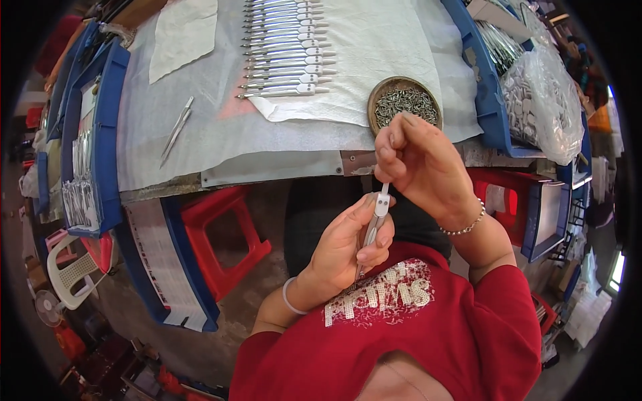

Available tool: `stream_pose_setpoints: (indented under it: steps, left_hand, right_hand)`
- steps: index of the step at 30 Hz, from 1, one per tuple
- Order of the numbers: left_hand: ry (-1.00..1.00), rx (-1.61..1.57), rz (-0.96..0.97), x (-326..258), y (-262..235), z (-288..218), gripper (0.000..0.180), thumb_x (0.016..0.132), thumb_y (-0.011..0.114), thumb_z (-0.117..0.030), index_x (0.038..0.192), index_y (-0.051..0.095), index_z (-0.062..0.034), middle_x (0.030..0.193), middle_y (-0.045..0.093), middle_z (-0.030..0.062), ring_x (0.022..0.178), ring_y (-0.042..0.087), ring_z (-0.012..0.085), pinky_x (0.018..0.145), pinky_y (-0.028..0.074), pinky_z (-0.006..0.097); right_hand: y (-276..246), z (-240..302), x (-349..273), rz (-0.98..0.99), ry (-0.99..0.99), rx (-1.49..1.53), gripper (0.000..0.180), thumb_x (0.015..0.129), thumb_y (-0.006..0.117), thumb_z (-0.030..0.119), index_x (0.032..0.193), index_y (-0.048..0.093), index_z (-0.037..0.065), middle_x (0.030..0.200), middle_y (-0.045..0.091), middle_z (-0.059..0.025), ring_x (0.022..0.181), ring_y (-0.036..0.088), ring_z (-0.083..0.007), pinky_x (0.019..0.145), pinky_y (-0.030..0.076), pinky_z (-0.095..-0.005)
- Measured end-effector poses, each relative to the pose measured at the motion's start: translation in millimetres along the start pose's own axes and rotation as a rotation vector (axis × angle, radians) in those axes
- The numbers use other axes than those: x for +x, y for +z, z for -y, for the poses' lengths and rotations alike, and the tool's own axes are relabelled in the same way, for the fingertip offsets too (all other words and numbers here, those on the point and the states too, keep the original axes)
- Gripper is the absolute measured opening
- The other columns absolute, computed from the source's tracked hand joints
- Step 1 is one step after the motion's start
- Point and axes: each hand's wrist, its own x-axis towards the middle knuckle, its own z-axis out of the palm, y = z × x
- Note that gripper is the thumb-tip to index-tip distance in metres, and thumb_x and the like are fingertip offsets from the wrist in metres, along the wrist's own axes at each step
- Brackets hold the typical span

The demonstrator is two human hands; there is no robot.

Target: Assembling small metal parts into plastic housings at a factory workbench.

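Observation:
In front of my chest, my left hand (353, 237) is closed around a silver drawing compass (382, 204), its white head with two dark holes pointing up. Just above it is my right hand (418, 160), fingers curled and thumb against the forefinger; whatever the fingertips pinch is hidden. The lower fingers of that hand are at the compass's narrow top stem. Beyond the right fingertips, a round wooden bowl (372, 107) holds many small metal screws (404, 101). Several similar compasses (287, 89) lie in a neat row on a white cloth (361, 40).
Metal tweezers (177, 131) lie on the table's left side, near a paper sheet (184, 37). Blue bins flank the table: the left bin (110, 134) has metal parts, the right bin (491, 113) a clear bag (542, 100) of small parts. A red stool (221, 240) stands below.

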Motion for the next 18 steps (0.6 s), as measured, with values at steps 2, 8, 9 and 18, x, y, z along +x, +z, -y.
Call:
stream_pose_setpoints:
  steps: [2, 8, 9, 18]
  left_hand:
    - [-0.012, 0.011, 0.01, -3, 0, -3, 0.032, 0.099, 0.029, -0.029, 0.112, 0.048, -0.0061, 0.064, 0.048, 0.0041, 0.039, 0.031, 0.0059, 0.036, 0.027, 0.02]
    - [-0.024, -0.013, -0.027, -9, 4, -17, 0.02, 0.097, 0.032, -0.02, 0.11, 0.044, -0.0092, 0.067, 0.049, 0.0069, 0.044, 0.035, 0.0078, 0.04, 0.029, 0.02]
    - [-0.017, -0.011, -0.026, -11, 2, -19, 0.02, 0.097, 0.032, -0.02, 0.11, 0.044, -0.0092, 0.067, 0.049, 0.0069, 0.044, 0.035, 0.0078, 0.04, 0.029, 0.02]
    - [-0.136, 0.106, -0.109, -22, 10, -35, 0.028, 0.095, 0.038, -0.016, 0.12, 0.043, -0.0062, 0.083, 0.054, 0.0009, 0.048, 0.044, 0.0048, 0.038, 0.034, 0.017]
  right_hand:
    - [5, -2, 6, -0.016, 0.078, 0.1, 0.029, 0.095, 0.043, 0.027, 0.078, 0.049, 0.005, 0.074, 0.053, -0.0057, 0.056, 0.038, -0.0092, 0.056, 0.037, -0.0258]
    - [30, 17, 2, -0.001, -0.021, -0.629, 0.009, 0.088, 0.048, 0.006, 0.094, 0.051, 0.001, 0.089, 0.056, -0.0062, 0.075, 0.052, -0.0099, 0.066, 0.043, -0.0243]
    - [33, 18, -1, 0.116, -0.095, -0.875, 0.014, 0.082, 0.051, -0.003, 0.096, 0.053, 0.0, 0.092, 0.058, -0.0077, 0.086, 0.056, -0.0149, 0.072, 0.045, -0.0283]
    - [70, 23, -8, 1.057, -0.685, -1.973, 0.016, 0.078, 0.056, 0.022, 0.07, 0.055, 0.009, 0.071, 0.048, -0.0009, 0.072, 0.047, -0.0145, 0.058, 0.036, -0.0266]
